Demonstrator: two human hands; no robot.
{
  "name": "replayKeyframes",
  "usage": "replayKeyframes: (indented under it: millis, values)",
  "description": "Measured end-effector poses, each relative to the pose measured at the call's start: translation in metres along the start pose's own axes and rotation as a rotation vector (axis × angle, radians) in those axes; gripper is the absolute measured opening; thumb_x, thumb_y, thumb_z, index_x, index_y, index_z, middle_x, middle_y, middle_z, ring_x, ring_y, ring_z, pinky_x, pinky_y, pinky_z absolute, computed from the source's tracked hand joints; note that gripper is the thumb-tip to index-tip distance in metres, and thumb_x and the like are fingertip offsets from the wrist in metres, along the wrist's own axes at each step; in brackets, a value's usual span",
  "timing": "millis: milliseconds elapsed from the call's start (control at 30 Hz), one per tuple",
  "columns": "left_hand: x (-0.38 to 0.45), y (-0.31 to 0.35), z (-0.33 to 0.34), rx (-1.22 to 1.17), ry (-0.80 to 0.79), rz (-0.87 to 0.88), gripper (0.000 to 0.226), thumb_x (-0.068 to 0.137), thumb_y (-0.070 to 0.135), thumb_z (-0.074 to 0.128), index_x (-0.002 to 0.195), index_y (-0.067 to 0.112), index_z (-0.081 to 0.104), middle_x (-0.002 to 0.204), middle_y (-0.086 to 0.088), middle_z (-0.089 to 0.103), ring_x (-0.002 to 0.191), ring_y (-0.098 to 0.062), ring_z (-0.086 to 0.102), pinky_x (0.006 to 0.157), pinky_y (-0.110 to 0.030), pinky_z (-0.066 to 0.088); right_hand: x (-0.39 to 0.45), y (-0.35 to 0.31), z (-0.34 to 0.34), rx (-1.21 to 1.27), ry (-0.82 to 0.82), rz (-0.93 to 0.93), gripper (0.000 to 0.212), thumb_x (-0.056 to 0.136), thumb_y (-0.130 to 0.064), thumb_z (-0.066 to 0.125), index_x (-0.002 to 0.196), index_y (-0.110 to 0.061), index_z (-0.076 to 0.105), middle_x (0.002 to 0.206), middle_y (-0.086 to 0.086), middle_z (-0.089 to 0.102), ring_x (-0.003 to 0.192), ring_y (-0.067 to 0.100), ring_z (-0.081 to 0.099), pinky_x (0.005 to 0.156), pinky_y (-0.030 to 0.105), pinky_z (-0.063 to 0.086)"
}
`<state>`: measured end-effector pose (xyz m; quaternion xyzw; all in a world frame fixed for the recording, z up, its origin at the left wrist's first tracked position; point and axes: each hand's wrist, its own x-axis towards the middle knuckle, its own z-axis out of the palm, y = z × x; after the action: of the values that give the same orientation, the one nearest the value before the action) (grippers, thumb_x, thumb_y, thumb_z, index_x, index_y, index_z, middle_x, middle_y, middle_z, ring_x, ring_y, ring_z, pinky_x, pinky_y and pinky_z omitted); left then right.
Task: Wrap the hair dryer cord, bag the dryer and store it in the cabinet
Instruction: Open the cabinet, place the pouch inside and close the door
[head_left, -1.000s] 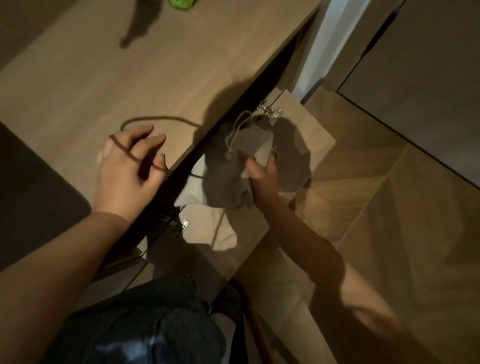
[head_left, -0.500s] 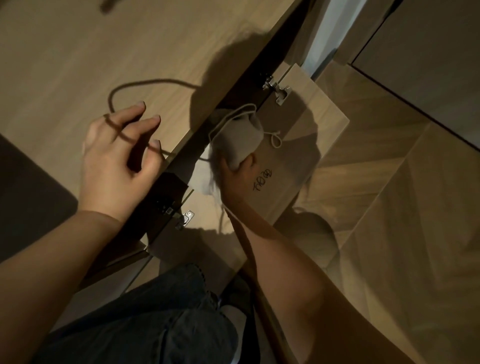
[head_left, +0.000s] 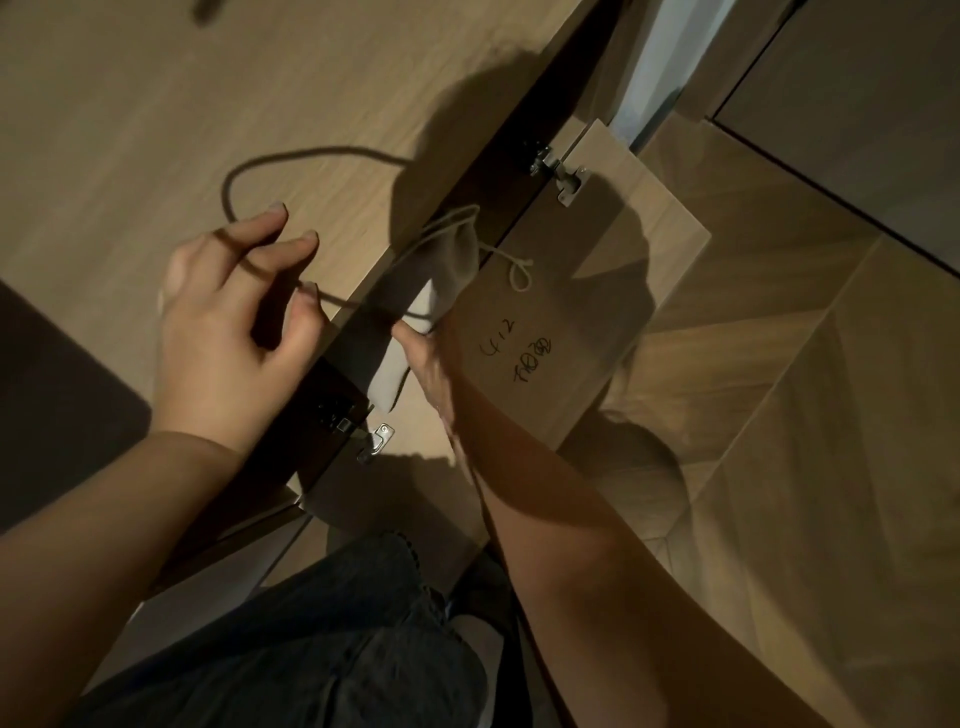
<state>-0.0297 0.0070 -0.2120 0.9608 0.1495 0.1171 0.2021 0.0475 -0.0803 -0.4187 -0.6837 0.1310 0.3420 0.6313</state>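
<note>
My right hand (head_left: 434, 366) grips the lower end of the drawstring bag (head_left: 449, 270), fingers curled into the cloth; the fingertips are hidden behind it. The bag is pale grey-beige fabric, soft and slack, bulging where the dryer sits inside; the dryer itself is not visible. Its upper end is already under the counter's front edge, in the dark cabinet opening (head_left: 498, 171). A thin off-white drawstring (head_left: 511, 265) loops out of the gathered mouth and hangs against the inner face of the open door (head_left: 618, 249).

My left hand (head_left: 234, 317) rests on the counter (head_left: 130, 104) at its front edge, fingers loosely bent and spread, holding nothing. The cord's curved shadow (head_left: 291, 156) falls across the counter and over these fingers.

Counter top: matte light wood grain, flat. Door: same wood finish, rectangular, swung outward, handwritten black marks (head_left: 519, 348) on it. Metal hinges (head_left: 561, 174) at the upper and lower corners of the door. Floor (head_left: 805, 389): wood panels laid in angled pattern. Dark denim trouser leg (head_left: 322, 649) at bottom.
</note>
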Motion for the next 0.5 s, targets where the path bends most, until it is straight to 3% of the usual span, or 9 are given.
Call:
replayKeyframes:
  millis: [167, 267, 400, 500]
  values:
    - [-0.001, 0.002, 0.0, 0.0, 0.001, 0.0, 0.035, 0.095, 0.023, 0.052, 0.127, 0.013, 0.062, 0.141, -0.005, 0.052, 0.129, -0.027, 0.041, 0.109, -0.043, 0.033, 0.014, -0.021, 0.006, -0.012, -0.223, 0.078, 0.069, 0.086, 0.003, 0.055, 0.147, -0.011, 0.027, 0.14, 0.014, 0.049, 0.127, 0.03, 0.049, 0.093, 0.031, 0.043]
    - [0.0, 0.002, 0.0, 0.0, 0.001, 0.002, 0.035, 0.095, 0.024, 0.052, 0.127, 0.012, 0.062, 0.14, -0.006, 0.053, 0.129, -0.029, 0.041, 0.109, -0.042, 0.033, 0.02, -0.014, -0.011, -0.026, -0.248, 0.069, 0.066, 0.078, -0.012, 0.069, 0.139, -0.008, 0.043, 0.136, 0.013, 0.055, 0.12, 0.027, 0.054, 0.1, 0.041, 0.046]
    - [0.0, 0.001, 0.001, 0.012, -0.003, 0.001, 0.036, 0.095, 0.024, 0.052, 0.127, 0.012, 0.062, 0.141, -0.006, 0.053, 0.129, -0.031, 0.043, 0.11, -0.037, 0.029, 0.038, -0.02, -0.07, -0.069, 0.067, -0.156, 0.022, 0.082, 0.001, 0.058, 0.103, -0.005, 0.06, 0.091, 0.004, 0.062, 0.083, 0.014, 0.056, 0.078, 0.034, 0.046]
    - [0.001, 0.0, 0.001, 0.012, 0.0, 0.01, 0.035, 0.095, 0.023, 0.052, 0.127, 0.011, 0.062, 0.14, -0.007, 0.053, 0.129, -0.03, 0.043, 0.11, -0.033, 0.028, 0.067, -0.033, -0.093, -0.344, 0.071, -0.211, 0.028, 0.088, -0.006, 0.058, 0.116, -0.005, 0.06, 0.107, 0.013, 0.063, 0.092, 0.018, 0.058, 0.079, 0.031, 0.046]
